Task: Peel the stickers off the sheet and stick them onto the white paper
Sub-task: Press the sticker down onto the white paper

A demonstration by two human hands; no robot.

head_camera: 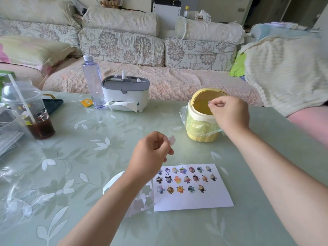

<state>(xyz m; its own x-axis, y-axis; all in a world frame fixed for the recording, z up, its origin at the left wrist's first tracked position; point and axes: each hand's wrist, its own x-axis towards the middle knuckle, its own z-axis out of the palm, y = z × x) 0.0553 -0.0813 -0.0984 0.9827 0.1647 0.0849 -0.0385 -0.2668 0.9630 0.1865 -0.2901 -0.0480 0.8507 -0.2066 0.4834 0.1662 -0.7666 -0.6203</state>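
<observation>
Right grip (230, 114) pinches a scrap (210, 102) at the one o'clock bin (198, 128), I judge for discarding; left grip (150, 155) pinches a sticker (171, 140).

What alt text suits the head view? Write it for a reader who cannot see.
A person's right hand pinches a small scrap at the top of a yellow bin, while the left hand pinches a pale piece near a white paper carrying three rows of cartoon stickers. A peeled sheet lies under the left forearm.
</observation>
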